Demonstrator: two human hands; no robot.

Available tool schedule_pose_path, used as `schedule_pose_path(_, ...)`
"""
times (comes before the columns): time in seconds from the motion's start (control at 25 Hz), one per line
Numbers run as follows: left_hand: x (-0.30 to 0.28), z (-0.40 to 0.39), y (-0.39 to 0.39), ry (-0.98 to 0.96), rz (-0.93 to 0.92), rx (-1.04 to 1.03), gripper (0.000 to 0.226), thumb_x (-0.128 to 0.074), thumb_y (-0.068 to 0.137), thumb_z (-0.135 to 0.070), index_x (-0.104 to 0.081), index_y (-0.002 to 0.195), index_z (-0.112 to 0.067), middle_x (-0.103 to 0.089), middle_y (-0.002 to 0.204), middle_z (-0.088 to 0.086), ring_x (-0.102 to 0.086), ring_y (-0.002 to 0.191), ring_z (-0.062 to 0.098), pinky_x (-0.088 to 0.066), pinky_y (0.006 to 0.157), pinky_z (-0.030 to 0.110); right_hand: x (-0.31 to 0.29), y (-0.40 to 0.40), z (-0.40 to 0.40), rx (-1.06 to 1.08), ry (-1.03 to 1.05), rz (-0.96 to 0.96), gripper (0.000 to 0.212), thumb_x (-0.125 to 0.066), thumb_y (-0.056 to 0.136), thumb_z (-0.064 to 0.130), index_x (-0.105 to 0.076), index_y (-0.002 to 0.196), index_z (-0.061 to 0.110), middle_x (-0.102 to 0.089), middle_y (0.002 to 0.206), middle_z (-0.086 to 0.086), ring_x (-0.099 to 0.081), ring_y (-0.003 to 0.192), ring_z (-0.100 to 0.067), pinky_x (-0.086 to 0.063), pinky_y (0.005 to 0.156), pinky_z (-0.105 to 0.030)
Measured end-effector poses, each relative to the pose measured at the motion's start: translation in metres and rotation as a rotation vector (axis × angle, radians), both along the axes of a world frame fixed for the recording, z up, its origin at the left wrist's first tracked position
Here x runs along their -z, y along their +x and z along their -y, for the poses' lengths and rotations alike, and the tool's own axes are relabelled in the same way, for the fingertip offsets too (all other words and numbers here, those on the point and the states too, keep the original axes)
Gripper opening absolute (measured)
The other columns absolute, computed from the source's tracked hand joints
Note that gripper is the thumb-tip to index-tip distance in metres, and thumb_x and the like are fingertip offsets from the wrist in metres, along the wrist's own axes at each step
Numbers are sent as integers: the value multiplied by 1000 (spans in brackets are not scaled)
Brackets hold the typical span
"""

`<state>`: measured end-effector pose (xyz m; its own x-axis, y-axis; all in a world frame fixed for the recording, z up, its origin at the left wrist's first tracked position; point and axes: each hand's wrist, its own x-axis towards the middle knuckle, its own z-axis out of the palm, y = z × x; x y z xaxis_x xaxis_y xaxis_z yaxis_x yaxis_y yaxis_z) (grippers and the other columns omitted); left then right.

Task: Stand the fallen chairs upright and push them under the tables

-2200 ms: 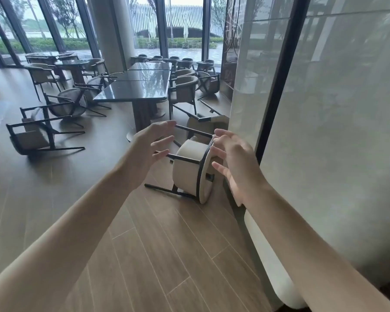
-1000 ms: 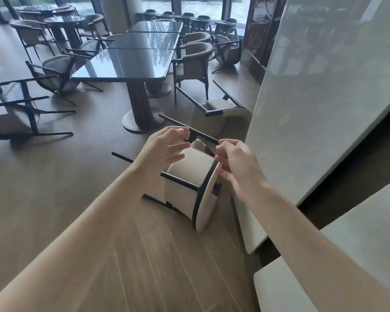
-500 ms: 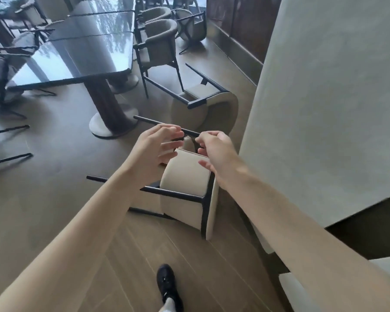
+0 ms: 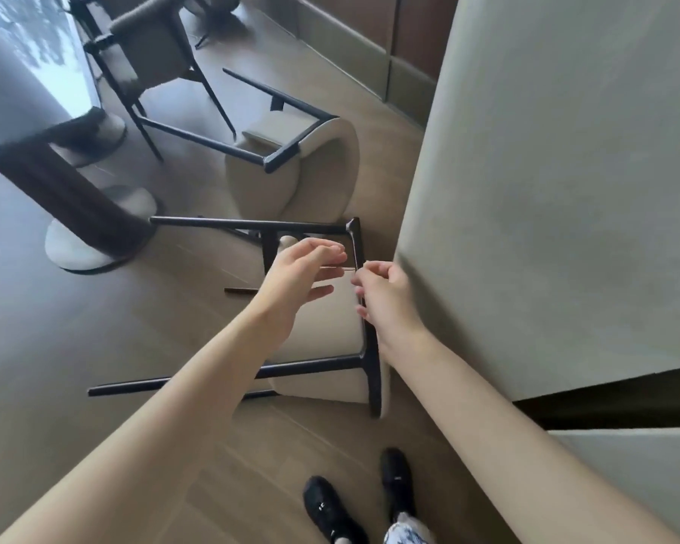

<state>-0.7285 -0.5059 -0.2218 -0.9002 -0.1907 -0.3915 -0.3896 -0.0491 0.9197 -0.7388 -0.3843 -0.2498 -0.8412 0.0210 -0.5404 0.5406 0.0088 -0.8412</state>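
A brown wood-plank floor (image 4: 75, 331) is running beside a pale grey wall panel (image 4: 558, 190), with a dark glossy pedestal table (image 4: 32, 108) standing at the left. The beige cushioned, black-framed fallen chair (image 4: 322, 339) is lying on its side against the panel. The left hand (image 4: 297, 278) is hovering unclenched over it; the right hand (image 4: 387, 296) is curling at the black frame, seemingly touching it.
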Motion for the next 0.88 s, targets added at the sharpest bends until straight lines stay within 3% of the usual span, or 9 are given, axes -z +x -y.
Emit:
schedule_pose_path(0.08, 24, -1, -13, 8, 33, 21, 9, -61, 99, -21, -70, 97, -21, -75, 105, 0, -70, 99, 16, -52, 80, 28, 26, -6, -1, 4, 23, 13, 28, -58, 83, 24, -58, 111, 28, -60, 132, -1, -58, 118, -21, -52, 96, -40)
schedule_pose_path(0.2, 55, -6, -38, 2, 39, 69, 8, -63, 98, -20, -70, 95, -22, -74, 104, -2, -71, 99, 16, -52, 81, 29, 65, -5, -8, -11, 23, 40, 48, -58, 84, 25, -53, 130, 34, -57, 137, 7, -55, 112, -9, -44, 85, -29)
schedule_pose_path(0.32, 89, -10, -55, -3, 44, 67, 9, -64, 97, -21, -71, 93, -24, -74, 103, -3, -71, 97, 14, -52, 81, 29, 106, -10, -11, -4, 26, 100, 55, -61, 89, 24, -47, 140, 35, -50, 147, 8, -49, 112, -6, -40, 88, -29)
schedule_pose_path(0.52, 159, -37, -88, -85, 98, 120, 9, -63, 97, -21, -70, 93, -24, -72, 100, -5, -69, 98, 13, -53, 80, 27, 175, -31, -4, 16, 140, 110, 57, -62, 87, 27, -45, 142, 29, -50, 149, 4, -53, 126, -14, -43, 88, -31)
schedule_pose_path(0.68, 211, -46, -93, -123, 125, 124, 11, -62, 96, -20, -70, 91, -25, -69, 95, -4, -66, 95, 11, -52, 74, 24, 222, -50, 2, 8, 230, 100, 60, -66, 91, 32, -43, 145, 24, -48, 151, 0, -51, 133, -22, -47, 104, -38)
schedule_pose_path(0.88, 272, -47, -89, -147, 152, 75, 14, -60, 98, -18, -67, 89, -25, -63, 88, -9, -58, 84, 5, -43, 57, 9, 285, -68, 8, 4, 450, 176, 64, -66, 89, 36, -40, 145, 16, -41, 147, -10, -43, 131, -31, -51, 96, -48)
